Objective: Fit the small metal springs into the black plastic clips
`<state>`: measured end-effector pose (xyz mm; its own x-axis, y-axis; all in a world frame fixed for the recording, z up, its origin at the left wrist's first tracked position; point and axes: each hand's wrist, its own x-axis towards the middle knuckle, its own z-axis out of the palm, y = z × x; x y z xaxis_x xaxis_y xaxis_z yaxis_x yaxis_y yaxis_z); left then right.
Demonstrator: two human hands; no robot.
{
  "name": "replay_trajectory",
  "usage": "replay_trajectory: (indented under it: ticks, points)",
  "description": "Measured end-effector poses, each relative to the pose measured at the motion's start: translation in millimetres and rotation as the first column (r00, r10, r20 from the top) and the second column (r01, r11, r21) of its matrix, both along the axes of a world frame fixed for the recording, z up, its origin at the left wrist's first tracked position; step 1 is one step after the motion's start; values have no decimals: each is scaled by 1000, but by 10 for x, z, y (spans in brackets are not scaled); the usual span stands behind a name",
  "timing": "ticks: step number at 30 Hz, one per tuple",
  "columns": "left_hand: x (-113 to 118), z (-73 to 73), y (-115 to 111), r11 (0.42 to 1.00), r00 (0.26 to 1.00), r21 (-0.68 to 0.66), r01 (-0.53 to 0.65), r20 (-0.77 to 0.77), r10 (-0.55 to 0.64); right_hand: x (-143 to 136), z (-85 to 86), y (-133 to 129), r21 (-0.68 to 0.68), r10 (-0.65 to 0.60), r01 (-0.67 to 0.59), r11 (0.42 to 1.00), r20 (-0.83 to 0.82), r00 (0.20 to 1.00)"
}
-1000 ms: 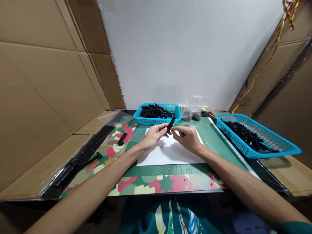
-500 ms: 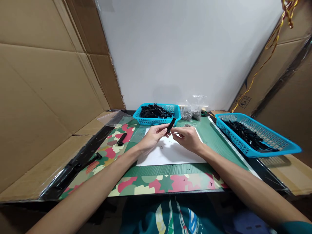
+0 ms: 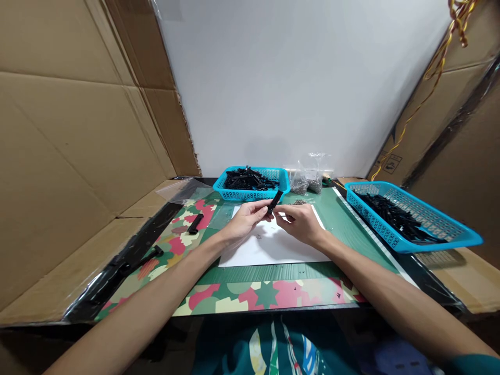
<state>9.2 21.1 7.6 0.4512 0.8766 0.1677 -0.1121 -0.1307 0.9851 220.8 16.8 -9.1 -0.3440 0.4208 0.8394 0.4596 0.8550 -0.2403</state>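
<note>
A slim black plastic part (image 3: 275, 200) is gripped between the thumb and fingers of my left hand (image 3: 248, 219), tilted with its upper end leaning right. Close against its lower right side is my right hand (image 3: 299, 221), its fingers pinched together. Whatever those fingertips hold is too small to make out. Both hands are above a white sheet of paper (image 3: 269, 252), on which a tiny object (image 3: 258, 237) lies. Behind them, a small heap of tiny metal pieces (image 3: 300, 201) rests on the green mat.
A blue basket (image 3: 250, 196) of black parts stands behind my hands, another blue basket (image 3: 441, 221) at the right. Clear bags (image 3: 313, 182) sit at the back. Two black parts (image 3: 195, 224) (image 3: 150, 256) lie on the left. Cardboard walls (image 3: 70, 130) flank the table.
</note>
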Motion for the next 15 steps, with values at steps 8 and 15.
replay_trajectory:
  ticks: [8, 15]
  points:
    - [-2, 77, -14, 995, 998, 79, 61, -2, -61, -2, -4, -14, 1, -28, 28, 1000, 7, 1000]
    - [-16, 77, -22, 993, 997, 93, 78, -20, -76, -8, -8, -13, 8, 28, -28, 1000, -12, 1000]
